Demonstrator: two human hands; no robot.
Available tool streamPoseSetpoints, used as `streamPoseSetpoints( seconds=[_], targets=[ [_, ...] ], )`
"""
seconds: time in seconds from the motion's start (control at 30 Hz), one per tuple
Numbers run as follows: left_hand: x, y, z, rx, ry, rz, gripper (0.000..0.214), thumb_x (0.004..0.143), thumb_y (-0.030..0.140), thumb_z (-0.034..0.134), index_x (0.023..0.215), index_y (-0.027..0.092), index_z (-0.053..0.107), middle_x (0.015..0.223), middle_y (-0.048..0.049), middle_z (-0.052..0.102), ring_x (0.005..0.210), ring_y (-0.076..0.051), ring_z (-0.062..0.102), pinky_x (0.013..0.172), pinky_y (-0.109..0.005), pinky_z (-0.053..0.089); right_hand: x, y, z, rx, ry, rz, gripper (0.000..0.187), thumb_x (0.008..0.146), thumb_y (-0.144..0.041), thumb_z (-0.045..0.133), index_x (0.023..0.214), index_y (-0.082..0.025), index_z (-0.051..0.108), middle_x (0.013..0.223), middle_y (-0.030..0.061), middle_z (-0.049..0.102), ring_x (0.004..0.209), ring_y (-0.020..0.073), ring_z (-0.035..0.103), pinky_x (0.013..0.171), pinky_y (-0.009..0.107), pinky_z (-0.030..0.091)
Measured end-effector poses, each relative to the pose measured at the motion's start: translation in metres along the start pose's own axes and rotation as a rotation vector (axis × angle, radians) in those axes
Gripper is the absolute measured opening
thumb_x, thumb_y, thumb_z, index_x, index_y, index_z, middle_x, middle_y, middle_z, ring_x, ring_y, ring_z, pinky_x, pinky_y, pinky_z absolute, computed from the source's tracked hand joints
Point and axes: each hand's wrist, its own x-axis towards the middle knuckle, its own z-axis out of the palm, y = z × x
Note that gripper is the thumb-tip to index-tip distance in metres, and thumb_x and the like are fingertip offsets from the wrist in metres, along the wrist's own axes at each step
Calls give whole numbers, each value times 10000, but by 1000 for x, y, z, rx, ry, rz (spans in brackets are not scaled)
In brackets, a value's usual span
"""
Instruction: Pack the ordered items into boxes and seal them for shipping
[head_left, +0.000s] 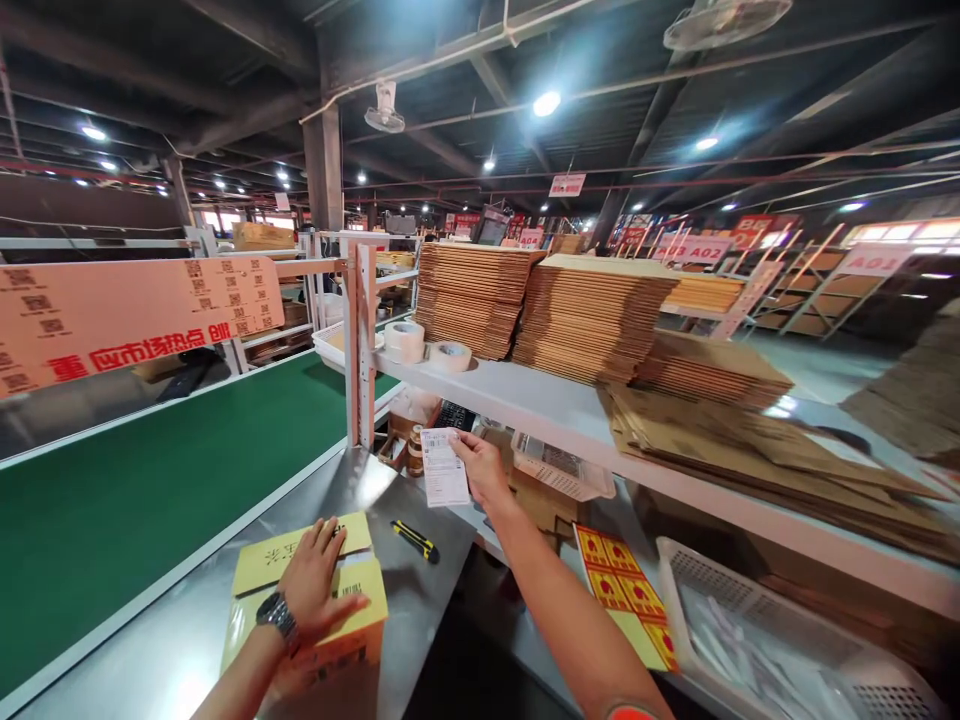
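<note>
My left hand (pixel 319 580) lies with fingers spread on the top of a yellow cardboard box (pixel 360 640), which stands on the metal table (pixel 307 515). Dark printed characters show on the box flaps. Between the thumb and fingers of my right hand (pixel 480 468) is a white printed label sheet (pixel 444 475), held by its upper right corner near the shelf edge. Right of the box, a yellow and black utility knife (pixel 415 541) rests on the table.
A green conveyor belt (pixel 187 440) runs along the left. Two tape rolls (pixel 405 342) and stacks of flat cardboard (pixel 592 315) sit on the white shelf (pixel 517 385). Below are a white basket (pixel 675 590), a sheet of red and yellow stickers (pixel 622 585) and a smaller basket (pixel 562 470).
</note>
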Motion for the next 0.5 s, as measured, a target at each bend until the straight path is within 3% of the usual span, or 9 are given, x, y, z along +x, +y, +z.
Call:
streamPoseSetpoints(
  seconds=[0.27,0.5],
  targets=[
    [-2,8,-10,-15,16,-13,1130,823,995,681,1614,188,674,1733,-251,575,1620,-548,502,1308,-726,473,6,6,-2,-22,7,-5,532,509,-544,1060,856,-221,817,875,69,864,923,311,815,862,440,645],
    [-4,4,0,16,10,-6,1206,813,1025,651,1660,167,634,1776,-252,522,1631,-555,488,1306,-718,480,13,17,-4,-14,39,-23,633,545,-456,1039,1080,-229,789,919,57,853,918,296,790,850,448,627]
  ],
)
